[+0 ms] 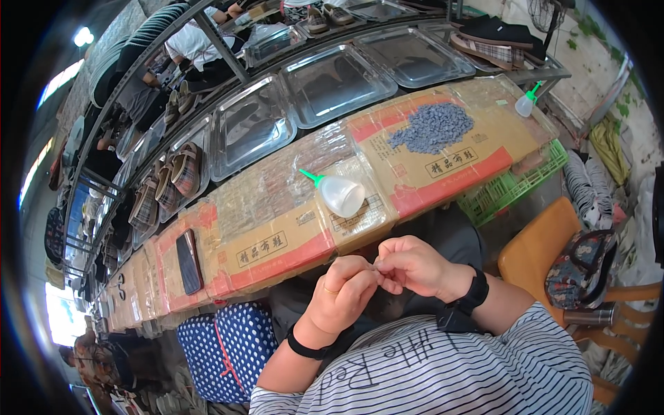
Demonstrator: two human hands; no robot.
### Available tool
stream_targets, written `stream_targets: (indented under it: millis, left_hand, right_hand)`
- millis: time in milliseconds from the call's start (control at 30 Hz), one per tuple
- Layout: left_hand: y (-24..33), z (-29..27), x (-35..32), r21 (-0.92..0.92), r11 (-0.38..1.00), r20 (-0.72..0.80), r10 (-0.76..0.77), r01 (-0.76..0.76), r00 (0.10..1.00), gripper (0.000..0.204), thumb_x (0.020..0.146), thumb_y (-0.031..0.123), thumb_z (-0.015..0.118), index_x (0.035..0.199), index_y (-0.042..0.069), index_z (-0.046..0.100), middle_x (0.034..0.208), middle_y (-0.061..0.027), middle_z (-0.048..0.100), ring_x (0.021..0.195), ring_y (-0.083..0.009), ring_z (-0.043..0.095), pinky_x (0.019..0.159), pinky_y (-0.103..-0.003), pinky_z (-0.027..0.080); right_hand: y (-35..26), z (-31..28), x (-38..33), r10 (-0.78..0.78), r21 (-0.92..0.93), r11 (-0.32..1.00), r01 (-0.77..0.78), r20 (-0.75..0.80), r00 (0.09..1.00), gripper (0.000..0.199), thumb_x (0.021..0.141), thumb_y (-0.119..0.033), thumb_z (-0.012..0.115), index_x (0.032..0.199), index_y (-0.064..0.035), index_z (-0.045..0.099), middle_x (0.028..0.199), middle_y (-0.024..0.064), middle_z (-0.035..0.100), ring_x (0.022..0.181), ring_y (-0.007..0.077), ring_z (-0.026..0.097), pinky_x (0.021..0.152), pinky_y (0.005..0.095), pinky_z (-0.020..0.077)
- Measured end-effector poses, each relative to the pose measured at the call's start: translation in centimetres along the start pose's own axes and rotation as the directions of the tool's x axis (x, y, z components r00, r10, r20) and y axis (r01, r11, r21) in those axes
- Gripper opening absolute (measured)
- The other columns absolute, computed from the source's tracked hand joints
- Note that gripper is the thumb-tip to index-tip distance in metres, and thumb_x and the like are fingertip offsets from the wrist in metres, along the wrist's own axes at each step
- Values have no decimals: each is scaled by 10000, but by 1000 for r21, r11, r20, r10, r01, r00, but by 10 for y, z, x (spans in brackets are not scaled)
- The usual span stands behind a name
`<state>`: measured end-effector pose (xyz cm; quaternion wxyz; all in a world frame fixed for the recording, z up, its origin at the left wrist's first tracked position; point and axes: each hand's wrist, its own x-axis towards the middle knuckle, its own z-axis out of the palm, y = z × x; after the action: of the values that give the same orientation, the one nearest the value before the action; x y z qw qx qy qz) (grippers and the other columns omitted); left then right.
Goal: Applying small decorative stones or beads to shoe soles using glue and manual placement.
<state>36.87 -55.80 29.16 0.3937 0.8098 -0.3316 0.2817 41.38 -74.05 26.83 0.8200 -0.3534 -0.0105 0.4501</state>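
Note:
My left hand (344, 294) and my right hand (409, 266) meet in front of my chest, fingertips pinched together on something too small to make out. A ring shows on the left hand and dark bands circle both wrists. Just beyond the hands, on the cardboard-covered bench (277, 235), a clear squeeze bottle with a green nozzle (337, 191) lies on its side. Farther right on the bench sits a heap of small grey-blue pieces (432, 126).
A dark phone (188, 261) lies on the bench at left. A second green-capped bottle (526, 102) stands at the far right end. Metal trays (332, 79), some with slippers (181, 169), line the conveyor behind. A green crate (515, 185), an orange chair (536, 245) and a polka-dot bag (225, 346) are near.

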Motion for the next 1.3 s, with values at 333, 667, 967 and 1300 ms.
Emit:
stream_targets:
  millis: [333,667,967,1300]
  left_hand:
    - [2,1,-1,13,1000,-55,15,-15,998,354,709,-121,759,953,41,559,950,-89,527,761,-185,628,625,-264,544]
    - [5,-2,-1,43,999,-124,7,-1,992,364,717,-129,751,973,41,556,943,-81,524,754,-186,638,619,-267,541]
    - [15,-5,4,-46,968,-158,-252,248,955,337,812,-153,650,1105,-5,577,1148,-152,503,873,-185,646,678,-237,559]
    - [17,3,-7,-459,824,-106,-421,332,901,568,742,-212,677,1242,-9,496,1202,-115,426,1026,-172,591,844,-285,575]
  right_hand:
    - [1,2,-3,16,29,999,-16,16,1000,141,912,-48,575,776,-21,547,744,132,640,568,169,605,482,265,464]
    - [-1,1,-6,5,41,999,-9,103,995,138,948,-79,580,820,-34,554,793,111,651,607,151,601,515,249,466]
    - [-3,-6,-4,-22,-17,1000,25,173,985,137,960,-147,623,902,-34,570,856,94,655,656,109,596,546,221,468]
    - [-3,-7,-5,-59,-101,992,71,112,992,99,917,-87,670,906,-10,609,844,89,663,656,109,607,552,218,483]
